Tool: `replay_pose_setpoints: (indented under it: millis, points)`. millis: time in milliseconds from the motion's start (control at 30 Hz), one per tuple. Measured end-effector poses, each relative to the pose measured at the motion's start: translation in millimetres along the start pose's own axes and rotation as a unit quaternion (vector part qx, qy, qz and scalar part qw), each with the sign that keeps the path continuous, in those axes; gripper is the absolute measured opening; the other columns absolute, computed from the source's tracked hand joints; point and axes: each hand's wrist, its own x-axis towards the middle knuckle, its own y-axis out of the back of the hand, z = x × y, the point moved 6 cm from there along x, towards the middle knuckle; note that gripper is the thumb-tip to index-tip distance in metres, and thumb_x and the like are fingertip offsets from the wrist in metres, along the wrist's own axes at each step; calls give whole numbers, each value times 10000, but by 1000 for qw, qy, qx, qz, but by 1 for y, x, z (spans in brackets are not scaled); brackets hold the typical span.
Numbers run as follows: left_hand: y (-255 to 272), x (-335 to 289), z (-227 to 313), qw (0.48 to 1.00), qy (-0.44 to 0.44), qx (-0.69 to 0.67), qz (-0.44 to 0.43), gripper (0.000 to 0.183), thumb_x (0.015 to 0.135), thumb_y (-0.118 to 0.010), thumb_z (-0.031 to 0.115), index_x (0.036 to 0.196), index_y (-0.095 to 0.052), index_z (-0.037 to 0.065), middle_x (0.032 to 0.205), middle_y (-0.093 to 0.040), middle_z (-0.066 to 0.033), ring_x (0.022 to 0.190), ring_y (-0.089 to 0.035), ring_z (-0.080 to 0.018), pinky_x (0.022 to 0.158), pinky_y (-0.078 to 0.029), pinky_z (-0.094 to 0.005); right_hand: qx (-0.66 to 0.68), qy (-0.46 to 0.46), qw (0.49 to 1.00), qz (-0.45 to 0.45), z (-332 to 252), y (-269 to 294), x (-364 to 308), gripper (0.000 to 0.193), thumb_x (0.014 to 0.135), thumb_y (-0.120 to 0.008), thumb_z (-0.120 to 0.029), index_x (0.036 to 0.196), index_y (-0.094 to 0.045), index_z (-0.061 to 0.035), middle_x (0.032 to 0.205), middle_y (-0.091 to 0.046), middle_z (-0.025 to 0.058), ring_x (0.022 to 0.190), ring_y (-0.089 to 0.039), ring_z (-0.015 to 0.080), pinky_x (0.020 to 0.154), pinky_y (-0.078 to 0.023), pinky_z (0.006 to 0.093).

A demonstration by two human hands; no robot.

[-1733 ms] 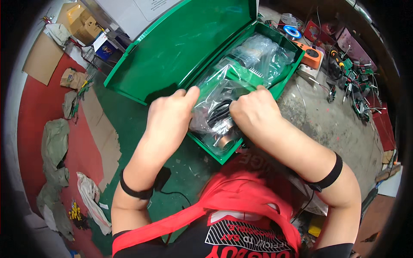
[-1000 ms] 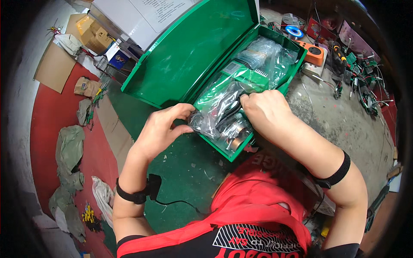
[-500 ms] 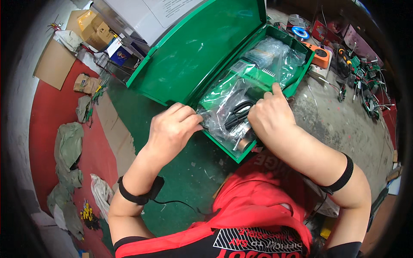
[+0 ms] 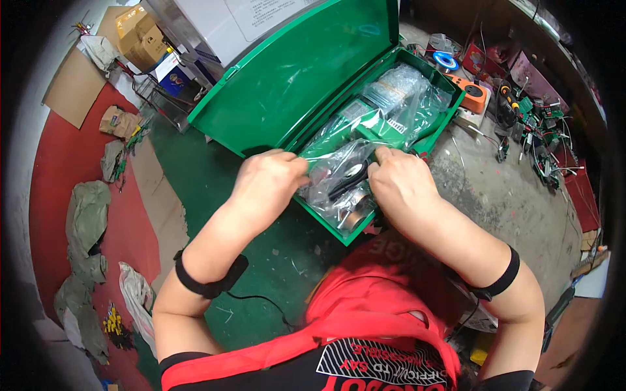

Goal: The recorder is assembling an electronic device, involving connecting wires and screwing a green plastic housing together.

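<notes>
A green metal case [image 4: 450, 117] stands with its lid [image 4: 287, 85] raised. Inside lies a green tool [image 4: 381, 130] in a clear plastic bag [image 4: 332, 163], along with a coiled black cord [image 4: 345, 186] and a copper-coloured round part [image 4: 352, 218]. Farther back in the case is a bundle in clear wrap [image 4: 404, 85]. At the case's near left rim, my left hand [image 4: 270, 182] is closed, pinching the edge of the bag. My right hand [image 4: 404, 186] is closed on the bag's other side, above the cord; its fingertips are partly hidden.
Behind the lid stands a white cabinet [image 4: 248, 26]. On the right are an orange power strip [image 4: 475, 98], a blue-rimmed spool [image 4: 446, 61] and a heap of circuit boards with wires [image 4: 548, 130]. Sacks [image 4: 88, 215] and a cardboard sheet [image 4: 75, 91] lie at the left.
My right hand has drawn back from the green tool toward the bag over the cord. The bag's plastic is pulled up between both hands. The whole view has shifted slightly.
</notes>
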Motion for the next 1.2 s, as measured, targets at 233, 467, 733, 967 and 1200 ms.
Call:
replay_pose_setpoints:
  millis: [233,467,733,967,1200]
  points:
    - [2,3,53,994,-41,-75,67,498,701,-766,145,1161,-595,60,1224,-589,-120,1084,-591,-329,907,-498,-424,97,38,988,115,14,33,-31,132,733,-635,-101,853,-657,-50,871,-612,114,825,-622,268,692,-496,369]
    - [-28,12,61,993,-33,-98,51,426,747,-734,106,1151,-618,38,1195,-626,-113,1076,-609,-298,893,-496,-412,96,-22,974,203,57,49,-56,186,789,-678,-86,968,-651,-44,976,-637,100,878,-621,292,743,-500,390]
    - [-28,22,53,984,-22,-157,83,284,754,-709,32,1034,-663,41,1002,-671,-112,890,-648,-293,769,-530,-383,172,-23,975,136,72,48,-34,109,809,-636,-47,918,-635,-39,924,-628,116,851,-620,332,747,-501,412]
    - [-29,29,52,977,-21,-194,90,287,747,-709,25,1030,-669,48,858,-636,-100,773,-612,-287,682,-506,-387,205,-12,975,87,84,40,-22,161,800,-666,-17,959,-649,-39,894,-637,117,861,-619,329,751,-499,406]
    - [-42,40,60,981,-25,-170,90,349,704,-720,14,1046,-655,30,863,-587,-91,788,-578,-284,672,-493,-393,237,20,968,78,105,33,-14,259,776,-715,-157,993,-635,-39,896,-651,145,886,-626,334,799,-498,408]
